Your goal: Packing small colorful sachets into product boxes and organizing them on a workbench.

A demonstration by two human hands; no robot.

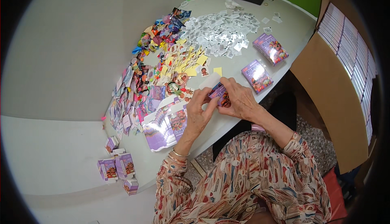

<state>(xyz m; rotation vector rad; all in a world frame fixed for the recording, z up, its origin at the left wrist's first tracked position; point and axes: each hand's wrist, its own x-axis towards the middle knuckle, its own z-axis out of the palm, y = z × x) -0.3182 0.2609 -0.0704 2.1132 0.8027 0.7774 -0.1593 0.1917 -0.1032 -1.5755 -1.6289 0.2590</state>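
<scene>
Both hands meet over the near edge of the surface [243, 114] on one small purple box [219, 95]. The left hand [199, 112] has its grip clamped on the box's lower left side, and the right hand [239, 100] is clamped over the top with fingers curled down. The box's white flap [209, 80] sticks up open, so I'd guess it's held tilted like that to keep the opening reachable.

Just left of the hands sits a fanned stack of flat unfolded boxes [164, 124], close enough to grab. Past the right hand, three closed boxes: one alone [256, 75] and two side by side [271, 48]. Down at the near left there's a cluster of about five folded boxes [118, 168].

Further out it's heaps I can't count: yellow cards [185, 61], colourful small toys [162, 31] and white paper slips [221, 31]. On the right, a cardboard carton [333, 98] holds rows of packed boxes.
</scene>
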